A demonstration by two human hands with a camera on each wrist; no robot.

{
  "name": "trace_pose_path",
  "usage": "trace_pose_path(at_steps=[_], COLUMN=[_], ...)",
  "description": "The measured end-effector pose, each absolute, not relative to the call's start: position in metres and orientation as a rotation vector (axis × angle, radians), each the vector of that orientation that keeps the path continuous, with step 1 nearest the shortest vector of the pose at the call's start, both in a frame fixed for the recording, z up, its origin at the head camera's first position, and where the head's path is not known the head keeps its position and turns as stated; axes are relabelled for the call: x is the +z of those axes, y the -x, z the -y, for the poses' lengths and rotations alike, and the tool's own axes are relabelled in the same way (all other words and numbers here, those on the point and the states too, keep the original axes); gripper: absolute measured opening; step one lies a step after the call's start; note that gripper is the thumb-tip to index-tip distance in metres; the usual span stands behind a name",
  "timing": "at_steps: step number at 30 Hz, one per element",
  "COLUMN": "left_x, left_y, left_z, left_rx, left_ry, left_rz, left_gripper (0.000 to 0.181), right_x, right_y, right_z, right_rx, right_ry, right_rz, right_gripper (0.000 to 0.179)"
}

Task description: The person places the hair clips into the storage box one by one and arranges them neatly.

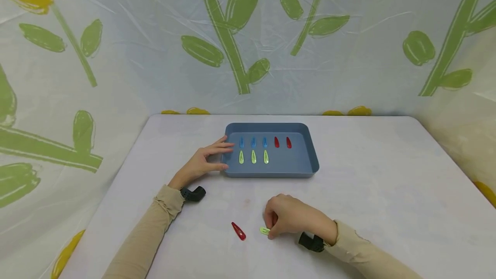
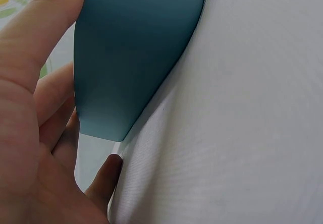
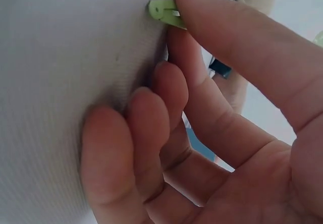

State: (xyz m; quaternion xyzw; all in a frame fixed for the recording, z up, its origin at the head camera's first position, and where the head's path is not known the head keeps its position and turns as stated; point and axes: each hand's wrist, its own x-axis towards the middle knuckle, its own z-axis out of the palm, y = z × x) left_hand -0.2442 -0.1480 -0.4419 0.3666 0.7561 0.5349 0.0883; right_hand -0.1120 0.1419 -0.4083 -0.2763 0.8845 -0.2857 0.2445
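My right hand (image 1: pixel 288 215) pinches a light green hair clip (image 1: pixel 265 230) between thumb and forefinger, low over the table; the right wrist view shows the clip's end (image 3: pixel 160 10) sticking out past the thumb. A red hair clip (image 1: pixel 238 231) lies on the table to its left. My left hand (image 1: pixel 207 158) rests at the left side of a blue-grey tray (image 1: pixel 271 175), its fingers extended and touching the edge. Inside the tray, the back row has three blue hair clips (image 1: pixel 253 142) and two red ones (image 1: pixel 277 142); three light green clips (image 1: pixel 253 157) lie in front.
The white table (image 1: pixel 379 175) extends around the tray on all sides. A hanging cloth (image 1: pixel 155 46) printed with flowers and leaves stands behind the table and along its sides.
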Motion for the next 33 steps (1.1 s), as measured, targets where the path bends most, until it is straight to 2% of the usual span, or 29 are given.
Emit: trace_pose_path(at_steps=[15, 25, 33], left_x=[-0.446, -0.474, -0.455], left_y=[0.246, 0.262, 0.25], left_z=[0.149, 0.154, 0.149], left_rx=[1.59, 1.589, 1.604], left_ry=[-1.101, -1.103, -1.091], left_rz=[-2.251, -2.279, -2.259], left_gripper=[0.054, 0.055, 0.054], right_x=[-0.409, -0.404, -0.403], right_y=[0.115, 0.115, 0.116], right_z=[-0.143, -0.144, -0.146], right_rx=[-0.831, -0.863, -0.897], right_ry=[0.804, 0.841, 0.853], right_rz=[-2.335, -2.319, -2.294], right_gripper=[0.029, 0.03, 0.025])
